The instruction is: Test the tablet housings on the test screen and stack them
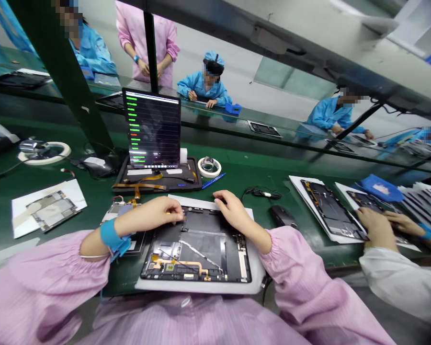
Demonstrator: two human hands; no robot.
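An opened tablet housing (201, 249), dark inside, lies on a white sheet (158, 286) in front of me. An orange flex cable (187, 262) and a slim white strip run across its lower part. At the housing's upper left corner, my left hand (163, 211) has its fingers pinched together. Whatever sits between those fingertips is too small to make out. My right hand (233, 211) rests over the upper right edge, fingers stretched out and holding nothing. A blue wrist strap (112, 237) circles my left wrist.
Behind the housing stands a lit screen (153, 132) in a black tray (190, 184) with flex cables. A circuit board (52, 211) lies left. A mouse (283, 216), tape roll (209, 166) and blue pen (213, 180) are nearby. At right, a co-worker's hands (377, 225) touch another housing.
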